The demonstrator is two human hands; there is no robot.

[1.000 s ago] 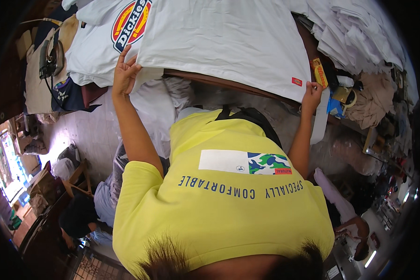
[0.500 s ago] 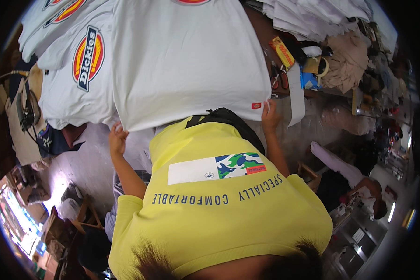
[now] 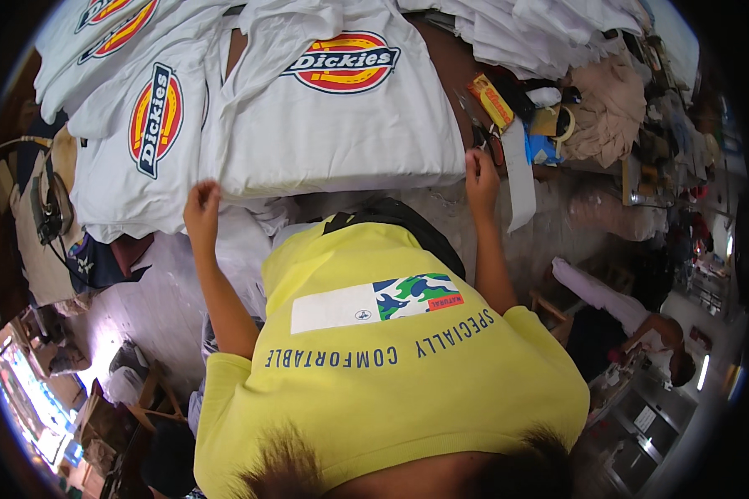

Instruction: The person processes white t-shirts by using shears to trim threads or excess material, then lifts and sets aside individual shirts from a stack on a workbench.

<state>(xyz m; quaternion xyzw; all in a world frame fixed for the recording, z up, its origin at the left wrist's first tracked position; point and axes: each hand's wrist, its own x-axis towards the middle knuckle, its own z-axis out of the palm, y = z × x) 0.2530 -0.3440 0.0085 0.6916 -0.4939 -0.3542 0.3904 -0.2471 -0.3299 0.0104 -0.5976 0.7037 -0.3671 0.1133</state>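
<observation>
A white T-shirt (image 3: 341, 125) with a red and yellow oval print lies across the table in front of me. Its near edge makes a thick, rounded fold between my hands. My left hand (image 3: 201, 212) is closed at the left end of that edge, fingertips pinched together. At the right end, my right hand (image 3: 480, 176) is closed in the same way on the cloth. The fingertips partly hide the cloth they grip. To the left, another white T-shirt (image 3: 108, 175) with the same print lies beside it.
A pile of white cloth (image 3: 541, 37) lies at the back right. Near it are a yellow packet (image 3: 491, 100), a tape roll (image 3: 565, 123), beige cloth (image 3: 607, 100) and a hanging white strip (image 3: 518, 183). An iron-like tool (image 3: 50, 208) stands far left. Another person (image 3: 653, 333) sits at right.
The shirt's print has come nearer and into full view, and its red-tagged hem is no longer visible. Both my hands have moved slightly away from me, and the near edge now looks folded.
</observation>
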